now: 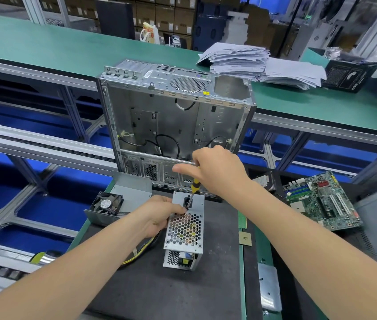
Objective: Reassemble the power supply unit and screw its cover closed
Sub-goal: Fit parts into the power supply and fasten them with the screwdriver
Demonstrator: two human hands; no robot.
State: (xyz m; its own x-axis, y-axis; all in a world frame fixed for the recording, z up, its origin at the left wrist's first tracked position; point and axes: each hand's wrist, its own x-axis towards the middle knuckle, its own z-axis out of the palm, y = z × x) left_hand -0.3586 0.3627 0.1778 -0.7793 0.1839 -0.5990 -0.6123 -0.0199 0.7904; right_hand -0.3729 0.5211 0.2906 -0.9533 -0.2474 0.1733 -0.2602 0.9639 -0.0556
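The power supply unit lies on the dark tabletop, its long axis pointing away from the person. The left hand grips its left side with curled fingers. The right hand, higher and farther away, has its fingers closed on the screwdriver, whose shaft slopes down to the unit's top face just beside the left fingertips.

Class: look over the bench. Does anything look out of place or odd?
Yes: the black fan lies outside the power supply unit, left of it, while the right hand holds a screwdriver to it.
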